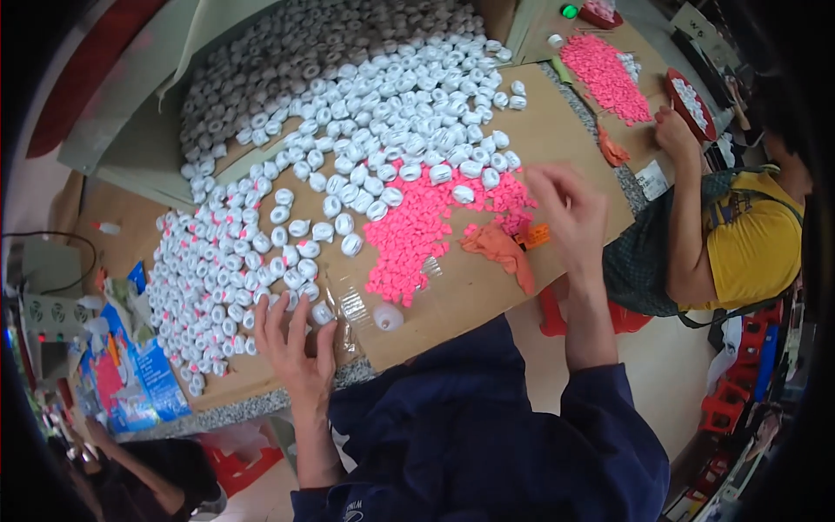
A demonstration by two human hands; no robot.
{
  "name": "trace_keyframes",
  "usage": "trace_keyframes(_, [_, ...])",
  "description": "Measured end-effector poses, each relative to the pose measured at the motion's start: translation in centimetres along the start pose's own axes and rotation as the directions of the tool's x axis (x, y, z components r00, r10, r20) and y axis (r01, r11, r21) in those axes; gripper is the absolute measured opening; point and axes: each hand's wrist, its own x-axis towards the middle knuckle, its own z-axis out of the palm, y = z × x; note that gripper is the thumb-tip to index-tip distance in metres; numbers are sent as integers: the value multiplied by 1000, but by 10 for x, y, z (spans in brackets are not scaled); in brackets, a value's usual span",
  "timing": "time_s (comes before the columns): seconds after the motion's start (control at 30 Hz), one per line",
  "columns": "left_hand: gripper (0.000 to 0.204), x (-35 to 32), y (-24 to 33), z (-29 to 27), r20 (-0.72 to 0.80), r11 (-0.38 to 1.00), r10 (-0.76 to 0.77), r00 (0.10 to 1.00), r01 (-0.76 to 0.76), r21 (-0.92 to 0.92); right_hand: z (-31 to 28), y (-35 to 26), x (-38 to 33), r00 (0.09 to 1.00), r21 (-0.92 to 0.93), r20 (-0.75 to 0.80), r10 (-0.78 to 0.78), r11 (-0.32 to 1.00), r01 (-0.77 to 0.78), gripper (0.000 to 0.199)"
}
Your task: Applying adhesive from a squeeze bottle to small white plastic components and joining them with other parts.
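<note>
My left hand (298, 348) is at the near edge of a spread of small white round pieces with pink bits in many of them (204, 287). Its fingers are apart, and one white piece (323, 313) lies right by the thumb and forefinger. My right hand (571, 213) is raised over the right side of the cardboard-covered table (452, 331), fingers bent and pressed together; whatever they hold is hidden. To its left is a heap of small pink pieces (404, 235). Behind that, a large mound of plain white round pieces (391, 104) slopes down from a bin.
A crumpled orange glove (500, 250) and a small pale bottle (388, 317) lie near the front edge. At the right, a co-worker in a yellow shirt (752, 235) sits by another pink heap (604, 78) and a red bowl (690, 104). Blue packaging (143, 378) is at far left.
</note>
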Motion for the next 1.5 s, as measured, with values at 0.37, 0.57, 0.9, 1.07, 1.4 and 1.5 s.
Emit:
trace_keyframes(0.37, [34,-2,3,2,4,999,-34,999,34,-19,-24,128,226,939,-523,-340,-45,839,-149,53])
trace_keyframes(0.57, [36,0,0,5,18,999,-37,999,38,-29,-15,128,229,946,-448,-324,9,879,-161,45])
trace_keyframes(0.9, [37,2,4,-3,31,998,-67,997,67,-5,-20,113,208,944,-683,-287,-160,725,-85,51])
trace_keyframes(1.07, [40,3,6,0,45,999,-44,998,44,11,-8,22,100,991,-470,60,-117,873,131,31])
trace_keyframes(1.4, [43,8,7,3,-6,994,-85,996,85,63,49,-36,-86,863,8,500,-70,997,76,50])
trace_keyframes(1.5, [43,20,12,0,3,994,-67,998,67,83,70,-32,-101,861,61,474,-182,983,175,55])
